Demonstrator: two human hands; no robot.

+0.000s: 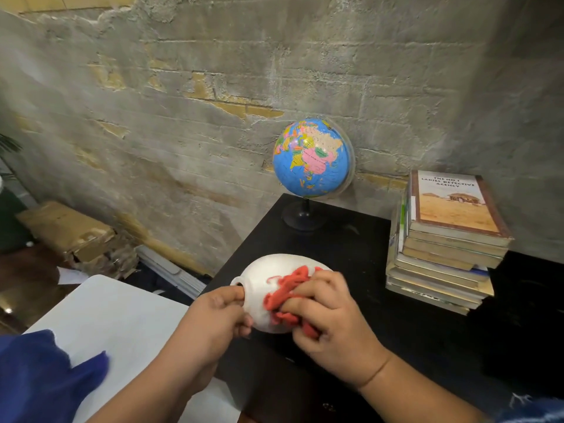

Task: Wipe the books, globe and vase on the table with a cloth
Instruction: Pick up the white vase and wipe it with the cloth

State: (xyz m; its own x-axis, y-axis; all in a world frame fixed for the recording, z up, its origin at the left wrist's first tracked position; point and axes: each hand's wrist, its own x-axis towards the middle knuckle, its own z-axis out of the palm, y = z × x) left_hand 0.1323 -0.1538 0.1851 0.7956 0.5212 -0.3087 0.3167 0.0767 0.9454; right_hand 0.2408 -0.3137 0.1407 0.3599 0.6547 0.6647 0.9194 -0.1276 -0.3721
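A white round vase point(271, 276) lies tilted on its side above the black table point(396, 337), its mouth pointing left. My left hand point(219, 319) grips it at the neck. My right hand point(326, 312) holds a bunched red cloth point(288, 293) and presses it against the vase's side. A blue globe point(311, 158) on a black stand sits at the table's back edge near the wall. A stack of several books point(442, 248) stands at the right, apart from both hands.
A rough grey brick wall point(213, 102) runs behind the table. A white surface point(116, 322) lies to the left with blue fabric point(39, 377) on it. A cardboard box point(67, 230) and debris sit on the floor at left.
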